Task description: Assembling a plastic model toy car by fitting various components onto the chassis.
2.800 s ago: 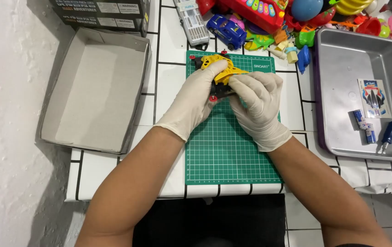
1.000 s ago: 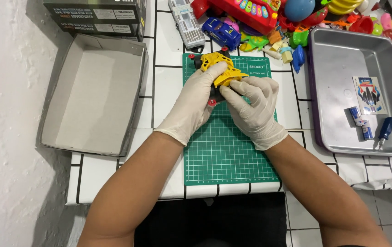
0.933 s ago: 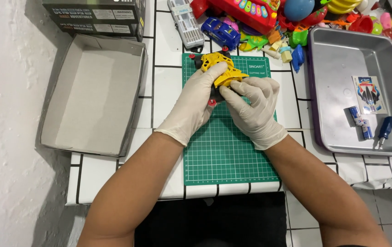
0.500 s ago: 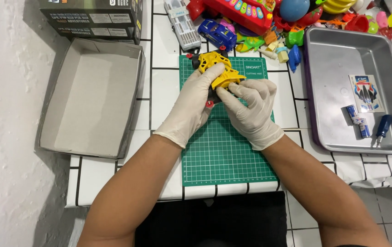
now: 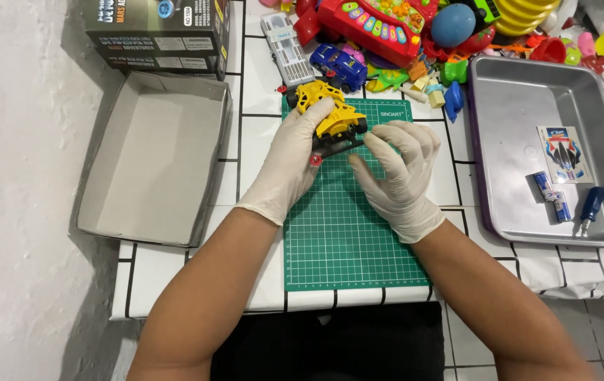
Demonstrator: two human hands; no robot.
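A yellow toy vehicle (image 5: 330, 113) with a black underside lies at the far end of a green cutting mat (image 5: 348, 226). My left hand (image 5: 291, 159), in a white glove, is closed over the toy's left side and holds it. My right hand (image 5: 397, 173), also gloved, rests on the mat just right of the toy with its fingers spread and fingertips near the toy's black base. Small red parts show at the toy's edges.
An empty grey cardboard box lid (image 5: 154, 159) lies to the left, a dark printed box (image 5: 157, 32) behind it. A metal tray (image 5: 521, 106) on the right holds a sticker sheet, a small blue item and a screwdriver (image 5: 588, 209). Several colourful toys (image 5: 387, 28) crowd the far edge.
My right hand has come off the toy and opened, moving slightly right. My left hand still holds the toy.
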